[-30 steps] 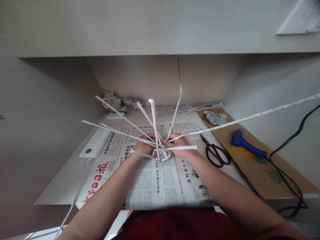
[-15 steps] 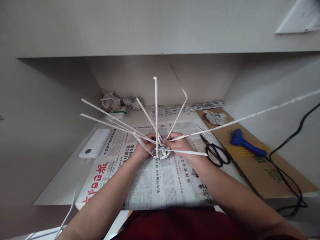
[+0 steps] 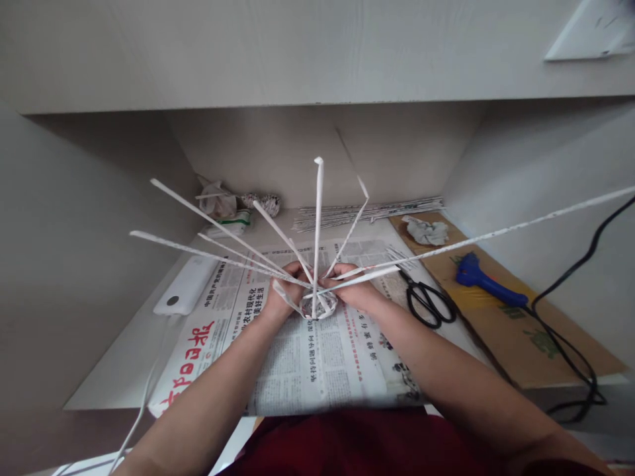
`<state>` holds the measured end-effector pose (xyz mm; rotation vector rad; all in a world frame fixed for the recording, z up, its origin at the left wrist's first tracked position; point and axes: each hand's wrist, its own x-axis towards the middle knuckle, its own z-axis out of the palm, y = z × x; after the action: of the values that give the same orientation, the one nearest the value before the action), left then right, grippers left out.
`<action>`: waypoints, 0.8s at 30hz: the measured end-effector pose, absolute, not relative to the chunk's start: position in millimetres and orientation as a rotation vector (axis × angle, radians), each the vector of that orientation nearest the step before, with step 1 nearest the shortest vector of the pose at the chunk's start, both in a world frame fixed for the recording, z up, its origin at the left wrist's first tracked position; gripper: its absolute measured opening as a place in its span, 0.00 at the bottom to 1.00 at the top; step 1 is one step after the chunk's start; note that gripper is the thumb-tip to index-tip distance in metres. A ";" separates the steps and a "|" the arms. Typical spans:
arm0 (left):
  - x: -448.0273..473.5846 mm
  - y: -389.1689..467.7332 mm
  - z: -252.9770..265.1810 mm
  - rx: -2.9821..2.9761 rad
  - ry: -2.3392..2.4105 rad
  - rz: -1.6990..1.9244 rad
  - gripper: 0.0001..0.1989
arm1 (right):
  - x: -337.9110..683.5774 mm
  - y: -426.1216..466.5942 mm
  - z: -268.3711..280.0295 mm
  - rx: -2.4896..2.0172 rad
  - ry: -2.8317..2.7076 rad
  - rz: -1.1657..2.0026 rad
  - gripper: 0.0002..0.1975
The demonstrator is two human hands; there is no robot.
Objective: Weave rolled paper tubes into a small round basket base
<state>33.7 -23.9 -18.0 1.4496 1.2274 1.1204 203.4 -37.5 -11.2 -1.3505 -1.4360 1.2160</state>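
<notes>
Between both hands is a small round weave of rolled paper strips, with several long white paper rods fanning out from it. My left hand is closed on the weave's left side, its fingertips partly hidden behind the rods. On the opposite side my right hand grips the weave's right edge, near a long rod that runs off to the right. One upright rod rises from the middle, and a bent, thinner one leans up behind it. A newspaper lies beneath.
Black-handled scissors lie right of my right hand. A blue glue gun and crumpled paper rest on cardboard. A white power bank is at left. Several paper rods lie along the back, beneath an overhanging panel.
The weave has turned and tilted slightly between my hands. The left rods have spread apart, and the short right rod now points upward more. Both hands keep their hold.
</notes>
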 end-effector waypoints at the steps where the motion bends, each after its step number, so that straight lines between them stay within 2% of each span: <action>1: 33.4 -24.1 -17.9 1.445 1.209 1.138 0.10 | 203.4 -38.1 -10.0 -1.349 -1.442 1.217 0.10; 4: 31.2 -22.9 -21.7 1.403 1.121 1.078 0.11 | 203.1 -40.1 -5.9 -1.373 -1.475 1.210 0.10; 7: 28.0 -19.8 -29.7 1.376 1.042 0.928 0.18 | 202.4 -40.6 -4.5 -1.407 -1.504 1.196 0.11; 16: 22.2 -17.9 -17.5 1.622 1.307 0.992 0.07 | 199.7 -40.3 -7.7 -1.233 -1.186 1.388 0.13; 20: 23.3 -15.8 -18.9 1.435 1.379 1.143 0.08 | 197.9 -44.2 3.5 -1.226 -1.110 1.525 0.16; 24: 23.8 -16.2 -21.4 1.346 1.381 1.219 0.10 | 197.6 -45.5 3.3 -1.303 -1.164 1.388 0.17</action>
<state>23.8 -16.2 -21.4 1.3460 1.3806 1.2189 197.6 -45.5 3.3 -1.3033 -1.1640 1.3878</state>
